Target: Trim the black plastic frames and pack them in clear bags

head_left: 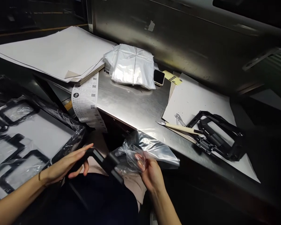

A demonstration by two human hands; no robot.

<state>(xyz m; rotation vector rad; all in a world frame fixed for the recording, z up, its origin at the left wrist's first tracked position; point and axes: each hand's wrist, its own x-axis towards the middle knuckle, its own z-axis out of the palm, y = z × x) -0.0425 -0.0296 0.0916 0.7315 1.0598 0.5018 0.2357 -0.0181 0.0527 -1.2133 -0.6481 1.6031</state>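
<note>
Head view:
1. Holding black frame (99, 157) in loosely curled left hand (66, 165), with visible bar sloping from left fingertips down toward right hand (152, 175); cannot tell overall long axis through blur.
2. Pinching clear plastic bag (154, 146) between right thumb and fingers.

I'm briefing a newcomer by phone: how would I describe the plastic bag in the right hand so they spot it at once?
Start at the metal table and follow its near edge to the right hand. That hand holds the clear plastic bag. It is loose and crumpled, unlike the tied plastic bundle lying on the table.
</note>
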